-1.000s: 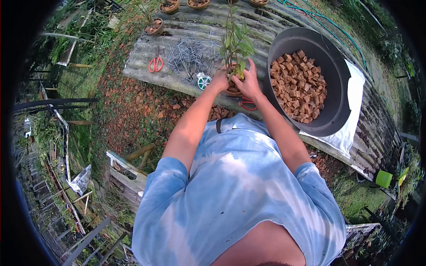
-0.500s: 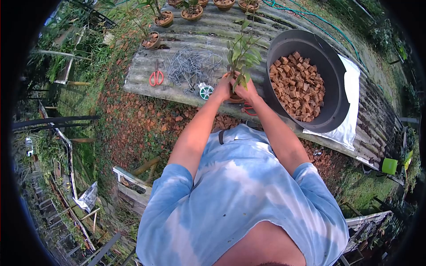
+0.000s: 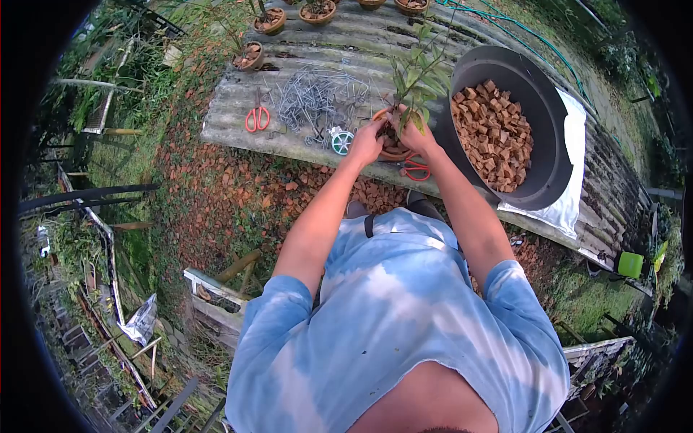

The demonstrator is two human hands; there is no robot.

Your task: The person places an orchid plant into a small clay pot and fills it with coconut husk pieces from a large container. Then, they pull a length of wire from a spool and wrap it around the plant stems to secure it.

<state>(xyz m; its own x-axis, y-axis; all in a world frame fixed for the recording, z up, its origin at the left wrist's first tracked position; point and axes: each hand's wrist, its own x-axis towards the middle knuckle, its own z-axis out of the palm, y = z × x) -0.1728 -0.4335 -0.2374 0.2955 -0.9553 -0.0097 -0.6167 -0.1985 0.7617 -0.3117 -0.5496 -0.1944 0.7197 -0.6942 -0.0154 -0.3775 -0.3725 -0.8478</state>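
Grass and reddish rubble spread around a weathered corrugated sheet, and right at its near edge, around the middle, sits the clay pot with its leafy plant. Both hands are on it! Left hand, half closed, fingers curled against the pot's left side; right hand, loosely bent, comes in from the right by the stem base, and leaves cover its fingertips, so I can't tell what they grip. Tight beside the pot, on the near edge, red-handled scissors. Just left of the hands, a green-and-white reel, then a tangle of wire pieces, and a second red-handled pair towards the left near corner. Over to the right, a big black tub of brown chunks stands partly on a white sack. More potted plants line up near the far left corner.
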